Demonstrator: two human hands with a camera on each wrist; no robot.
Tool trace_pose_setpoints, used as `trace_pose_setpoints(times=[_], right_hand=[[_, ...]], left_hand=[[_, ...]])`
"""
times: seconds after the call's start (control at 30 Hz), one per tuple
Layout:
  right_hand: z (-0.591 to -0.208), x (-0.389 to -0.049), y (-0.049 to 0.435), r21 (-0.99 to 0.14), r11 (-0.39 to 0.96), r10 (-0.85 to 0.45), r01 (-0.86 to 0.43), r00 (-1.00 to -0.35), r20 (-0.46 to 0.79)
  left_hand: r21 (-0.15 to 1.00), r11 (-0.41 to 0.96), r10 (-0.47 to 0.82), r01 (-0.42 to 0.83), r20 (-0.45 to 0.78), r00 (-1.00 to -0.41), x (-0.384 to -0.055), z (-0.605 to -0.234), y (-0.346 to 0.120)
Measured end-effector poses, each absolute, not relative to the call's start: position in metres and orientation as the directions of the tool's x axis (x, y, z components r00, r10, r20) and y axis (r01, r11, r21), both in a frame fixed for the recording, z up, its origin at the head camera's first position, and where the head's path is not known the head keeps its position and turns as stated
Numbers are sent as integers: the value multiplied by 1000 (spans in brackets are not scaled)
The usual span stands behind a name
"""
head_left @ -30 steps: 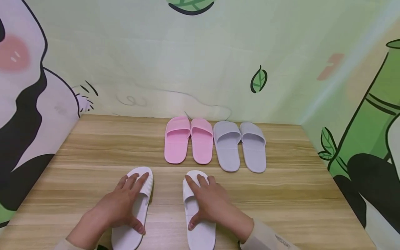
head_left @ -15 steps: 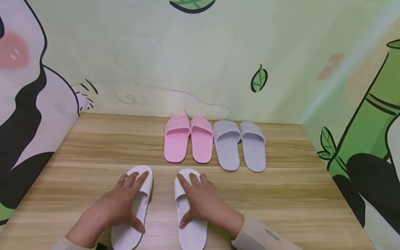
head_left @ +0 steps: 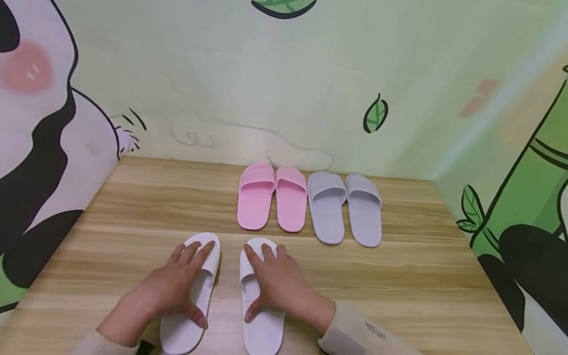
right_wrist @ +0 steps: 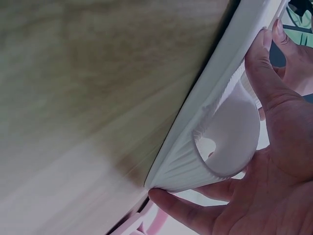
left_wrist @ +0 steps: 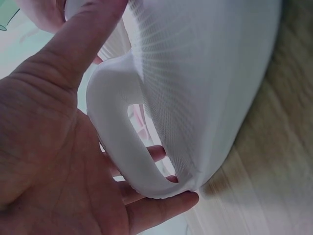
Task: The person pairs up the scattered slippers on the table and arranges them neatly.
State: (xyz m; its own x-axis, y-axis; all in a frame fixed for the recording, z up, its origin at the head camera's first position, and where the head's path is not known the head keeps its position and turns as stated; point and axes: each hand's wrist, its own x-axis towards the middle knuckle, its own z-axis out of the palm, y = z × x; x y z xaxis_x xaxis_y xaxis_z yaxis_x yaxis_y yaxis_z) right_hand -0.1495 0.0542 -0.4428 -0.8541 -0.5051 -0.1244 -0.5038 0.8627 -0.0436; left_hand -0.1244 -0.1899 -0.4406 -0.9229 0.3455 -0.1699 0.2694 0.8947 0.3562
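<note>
Two white slippers lie toes away from me on the wooden surface in the head view, a narrow gap between them. My left hand (head_left: 170, 286) holds the left white slipper (head_left: 179, 337), fingers over the ribbed strap and thumb at the sole's inner edge. Over the right white slipper (head_left: 263, 339), my right hand (head_left: 279, 283) grips in the same way, its thumb on the inner side. The left wrist view shows fingers around the strap (left_wrist: 110, 127). In the right wrist view, a fingertip meets the strap's front corner and the thumb touches the sole's edge.
Behind the white pair stand pink slippers (head_left: 253, 212) and, to their right, grey slippers (head_left: 328, 222), both pairs close to the back wall (head_left: 213, 84). Painted side walls flank the wooden surface (head_left: 399, 296). A panda figure (head_left: 90, 128) is printed at left.
My right hand has slid the right white slipper leftward along the surface, closer to the left one. The left hand and its slipper stay in place; the head view has shifted slightly.
</note>
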Motion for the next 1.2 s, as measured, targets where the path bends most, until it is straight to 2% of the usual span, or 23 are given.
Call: trace_pose_setpoints(times=[0.9, 1.2], right_hand=[[-443, -155, 17, -16, 865, -496, -501, -851, -174], [-444, -154, 8, 10, 860, -504, -510, -852, -143]], left_hand=[[380, 880, 367, 286, -159, -917, -126, -445, -194], [380, 877, 372, 296, -146, -916, -126, -446, -195]])
